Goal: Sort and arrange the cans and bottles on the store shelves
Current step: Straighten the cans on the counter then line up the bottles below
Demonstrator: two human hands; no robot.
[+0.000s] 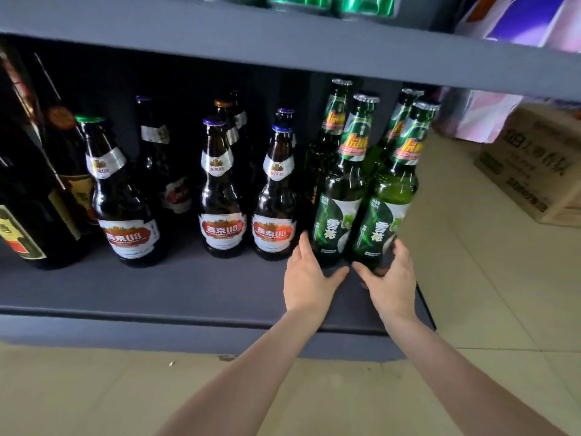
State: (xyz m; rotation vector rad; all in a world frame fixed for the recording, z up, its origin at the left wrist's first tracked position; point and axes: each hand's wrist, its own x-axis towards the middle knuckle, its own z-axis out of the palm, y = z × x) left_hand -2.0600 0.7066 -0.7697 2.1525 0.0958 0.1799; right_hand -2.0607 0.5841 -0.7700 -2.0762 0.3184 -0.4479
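The two front green glass beer bottles look full, so likely heavy, rigid, smooth and breakable; a low hold around the labelled body, not the slim neck, seems safest. They are tall, with silver caps, red-and-green neck bands and green-and-white labels, standing upright side by side at the right end of the dark grey lower shelf, just right of brown glass beer bottles with red-and-white labels. The left hand and right hand flank their bases, fingers spread wide, touching the glass, gripping nothing.
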